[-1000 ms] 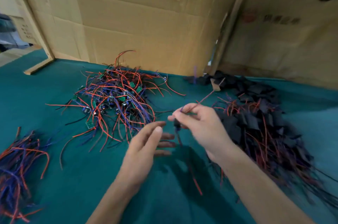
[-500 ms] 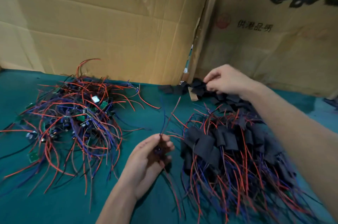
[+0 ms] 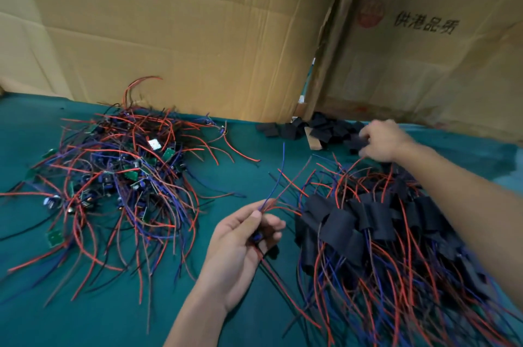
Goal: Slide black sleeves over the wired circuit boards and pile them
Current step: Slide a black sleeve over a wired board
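My left hand (image 3: 240,244) is closed around one wired circuit board (image 3: 257,237), low in the middle; its red and blue wires stick up past my thumb. My right hand (image 3: 382,140) reaches to the far right and pinches a black sleeve (image 3: 357,140) at the edge of the loose sleeve heap (image 3: 325,128) by the cardboard wall. A tangle of bare green boards with red, blue and black wires (image 3: 119,177) lies to the left. The pile of sleeved boards (image 3: 373,222) spreads at the right, under my right forearm.
Everything lies on a green cloth table (image 3: 85,304). Tall cardboard sheets (image 3: 198,35) stand as a wall along the back. A small wooden block (image 3: 314,143) sits among the loose sleeves. Open cloth shows between the two wire piles.
My right hand left the board, reached to the black sleeves at the back and now lifts one off the heap. My left hand took over the board and keeps it. The view turned right.
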Available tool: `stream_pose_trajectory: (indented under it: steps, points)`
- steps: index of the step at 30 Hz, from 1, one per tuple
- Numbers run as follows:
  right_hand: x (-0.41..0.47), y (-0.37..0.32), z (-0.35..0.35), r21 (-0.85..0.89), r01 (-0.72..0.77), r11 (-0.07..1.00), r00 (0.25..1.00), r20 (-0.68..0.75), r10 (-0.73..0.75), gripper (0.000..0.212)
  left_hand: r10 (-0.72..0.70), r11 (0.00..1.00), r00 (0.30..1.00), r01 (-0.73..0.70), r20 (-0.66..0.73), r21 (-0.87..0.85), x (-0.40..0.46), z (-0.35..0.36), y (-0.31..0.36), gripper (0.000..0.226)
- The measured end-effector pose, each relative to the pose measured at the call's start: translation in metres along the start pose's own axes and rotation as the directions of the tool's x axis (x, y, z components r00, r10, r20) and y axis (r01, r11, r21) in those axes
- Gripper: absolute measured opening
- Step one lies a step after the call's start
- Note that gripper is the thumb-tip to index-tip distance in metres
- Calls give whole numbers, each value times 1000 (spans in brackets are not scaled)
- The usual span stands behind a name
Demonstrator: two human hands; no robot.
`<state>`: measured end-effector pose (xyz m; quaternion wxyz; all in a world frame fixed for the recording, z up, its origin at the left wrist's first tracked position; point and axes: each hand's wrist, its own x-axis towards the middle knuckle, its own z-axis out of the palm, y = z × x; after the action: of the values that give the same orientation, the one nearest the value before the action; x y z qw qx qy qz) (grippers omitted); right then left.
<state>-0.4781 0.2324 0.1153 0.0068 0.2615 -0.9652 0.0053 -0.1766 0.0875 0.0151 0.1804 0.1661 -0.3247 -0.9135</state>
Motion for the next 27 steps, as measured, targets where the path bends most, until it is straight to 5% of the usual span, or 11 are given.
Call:
stream_pose_trajectory:
  steps: [4, 7, 9, 11, 14, 18, 22, 27]
  points:
    - [-68, -43, -65, 399, 238, 885, 851, -525, 8, 19, -18, 999, 1000, 17, -18, -39, -2, 3, 4, 23]
    - [-156, -82, -88, 530, 457, 714, 711, -700, 64, 26, -28, 996, 999, 26, -18, -89, -5, 6, 7, 27]
    - [-202, -120, -63, 574, 520, 632, 708, -704, 56, 38, -27, 993, 999, 24, -22, -117, -5, 6, 7, 29]
    - [-234, -165, -22, 695, 526, 490, 800, -600, -8, 45, -17, 994, 1000, 17, -3, -107, -6, 4, 8, 29]
    - [-243, -200, 43, 950, 226, 215, 955, -259, 142, 40, 5, 996, 1000, -6, -8, -93, -6, 1, 10, 29]
    - [-216, -176, 76, 955, 39, 294, 967, -110, 229, 42, 38, 985, 996, -51, -86, -165, -2, 2, 7, 28]
    - [-194, -148, 83, 872, 20, 489, 966, -142, 215, 39, 56, 982, 993, -74, -106, -175, -1, 2, 4, 28]
    - [-183, -112, 88, 847, -59, 529, 897, -188, 401, 38, 73, 987, 988, -91, -134, -131, 3, 11, -1, 25]
